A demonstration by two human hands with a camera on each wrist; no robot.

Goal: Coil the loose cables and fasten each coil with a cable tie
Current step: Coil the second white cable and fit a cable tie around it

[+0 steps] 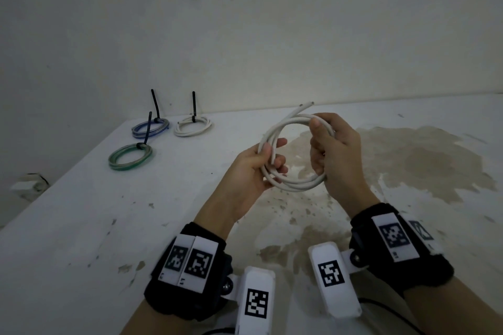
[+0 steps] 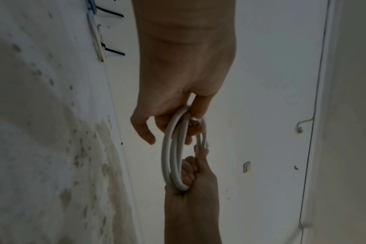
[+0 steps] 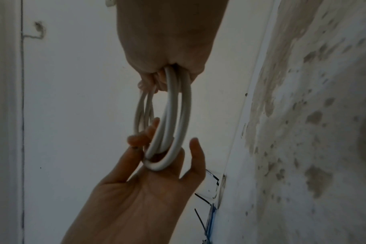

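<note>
Stiff white round-jacketed cable coil [image 1: 295, 153] pinched by left hand [image 1: 253, 168], right hand [image 1: 333, 149] fingers curled round it, probably springing loose if either grip slackens, no tie on yet.

Lighting: dim, flat, bluish-grey in all your views; no glare, only soft, faint shadows. Head view: your wide lens bends its edges. Wrist views: grainy, soft-focused, your near forearms dark and blurred.
</note>
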